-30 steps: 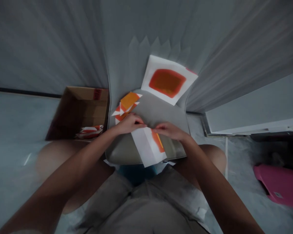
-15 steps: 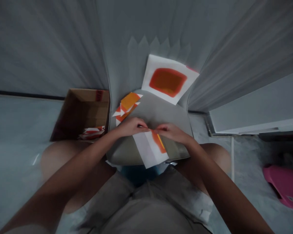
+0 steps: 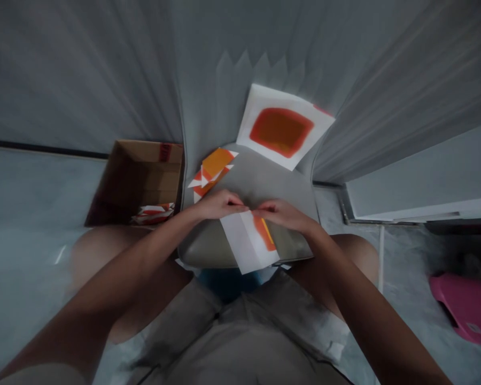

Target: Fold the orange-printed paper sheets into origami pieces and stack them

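A partly folded sheet of paper (image 3: 246, 243), white with an orange and yellow patch on its right part, lies tilted over the front of the grey chair seat (image 3: 204, 247). My left hand (image 3: 224, 204) pinches its far edge at the left. At the right of that same edge, my right hand (image 3: 280, 212) has its fingers closed on the paper. Beyond my left hand rests a small group of folded orange, red and white papers (image 3: 215, 167). Farther back, a white sheet with a dark orange patch (image 3: 281, 131) leans against the chair back.
An open cardboard box (image 3: 160, 176) stands left of the chair, with folded red and white papers (image 3: 154, 213) in it. On the floor at the right lies a pink plastic object (image 3: 467, 307). Grey curtains (image 3: 80, 69) hang behind on both sides.
The view has shifted slightly, so the chair and papers appear a little further right. Both hands keep hold of the folded sheet, with hardly any movement.
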Demonstrator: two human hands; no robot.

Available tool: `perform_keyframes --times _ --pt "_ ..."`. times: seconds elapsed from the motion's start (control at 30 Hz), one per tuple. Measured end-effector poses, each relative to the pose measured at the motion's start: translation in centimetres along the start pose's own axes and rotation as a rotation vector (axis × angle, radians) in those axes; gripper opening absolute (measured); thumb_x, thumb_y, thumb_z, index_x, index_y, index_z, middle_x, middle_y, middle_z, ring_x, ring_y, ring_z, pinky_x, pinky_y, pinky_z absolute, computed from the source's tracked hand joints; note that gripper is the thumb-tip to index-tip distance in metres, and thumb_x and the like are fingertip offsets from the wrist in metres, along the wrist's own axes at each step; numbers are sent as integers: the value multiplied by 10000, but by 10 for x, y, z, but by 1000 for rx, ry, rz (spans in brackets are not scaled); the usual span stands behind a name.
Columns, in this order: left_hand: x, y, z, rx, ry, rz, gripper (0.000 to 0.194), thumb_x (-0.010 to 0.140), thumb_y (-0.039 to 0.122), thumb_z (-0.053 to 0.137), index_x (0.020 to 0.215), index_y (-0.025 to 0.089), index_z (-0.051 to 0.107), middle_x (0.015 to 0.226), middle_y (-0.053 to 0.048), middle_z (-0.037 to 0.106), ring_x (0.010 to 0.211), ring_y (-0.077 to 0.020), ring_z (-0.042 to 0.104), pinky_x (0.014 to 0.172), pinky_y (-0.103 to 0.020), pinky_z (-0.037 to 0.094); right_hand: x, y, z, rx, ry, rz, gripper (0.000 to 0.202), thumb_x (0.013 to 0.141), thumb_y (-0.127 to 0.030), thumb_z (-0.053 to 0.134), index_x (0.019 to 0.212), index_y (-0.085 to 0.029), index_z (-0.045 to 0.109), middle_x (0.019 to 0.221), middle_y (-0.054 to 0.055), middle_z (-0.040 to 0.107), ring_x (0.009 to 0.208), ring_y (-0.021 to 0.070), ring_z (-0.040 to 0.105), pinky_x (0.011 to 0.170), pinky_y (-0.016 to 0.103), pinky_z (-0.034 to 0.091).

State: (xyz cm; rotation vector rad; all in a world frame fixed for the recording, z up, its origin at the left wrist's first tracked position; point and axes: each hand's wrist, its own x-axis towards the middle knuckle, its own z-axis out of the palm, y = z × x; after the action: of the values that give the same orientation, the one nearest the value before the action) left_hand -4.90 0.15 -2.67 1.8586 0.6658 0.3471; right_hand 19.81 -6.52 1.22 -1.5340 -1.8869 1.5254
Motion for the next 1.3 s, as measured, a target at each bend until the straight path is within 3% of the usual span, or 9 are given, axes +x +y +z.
perform_keyframes --times 0.23,0.4,0.77,0.9,1.0,1.1,1.2,1.3 --pt "-1 15 -15 22 -164 -84 388 900 555 670 858 193 801 727 -9 683 652 -126 553 571 -242 351 -2 -7 1 49 -65 8 385 896 -571 663 855 -199 750 793 -4 657 745 152 528 690 282 431" --pt "-4 20 -19 47 -131 -78 338 889 513 687 894 201 816 836 -26 743 741 -149 614 616 -248 392 -6 -4 2 61 -58 2 393 887 -579 667 858 -195 747 795 -4 657 745 156 528 692 290 426" --pt "15 17 -9 86 40 -142 344 843 524 706 815 188 776 695 10 678 650 -126 544 578 -251 335 -10 9 -11 -9 13 -27 452 910 -640 611 822 -203 684 731 -14 576 706 151 483 661 293 387" --pt "17 20 -3 45 -65 -126 362 865 537 695 819 188 783 695 4 676 635 -124 539 572 -257 334 -16 13 -17 -43 -36 -20 444 928 -625 598 828 -200 682 739 -9 587 698 150 485 652 294 394" --pt "16 26 4 -20 -115 -77 315 882 501 698 945 210 802 862 -19 750 727 -143 612 624 -254 393 -17 8 -24 -74 -112 -21 427 939 -600 603 840 -201 719 766 4 633 716 161 519 662 300 415" --pt "15 31 11 -39 -141 -72 342 899 514 694 1008 206 795 856 -20 738 714 -142 605 610 -251 388 -6 -2 -33 -156 -135 -115 376 948 -543 618 833 -214 760 821 23 669 772 181 574 709 312 451" --pt "14 28 16 -3 -43 -96 316 906 486 682 917 186 779 747 -1 687 664 -130 559 589 -249 358 11 -9 -39 -264 -66 -260 305 956 -479 636 881 -232 798 922 56 696 889 224 626 822 351 496" --pt "8 21 23 -56 215 -152 286 908 452 663 883 179 745 798 -8 702 725 -141 590 635 -248 404 15 -6 -29 -416 232 -350 281 997 -425 604 1050 -233 802 1090 107 705 1076 304 619 1005 464 485"
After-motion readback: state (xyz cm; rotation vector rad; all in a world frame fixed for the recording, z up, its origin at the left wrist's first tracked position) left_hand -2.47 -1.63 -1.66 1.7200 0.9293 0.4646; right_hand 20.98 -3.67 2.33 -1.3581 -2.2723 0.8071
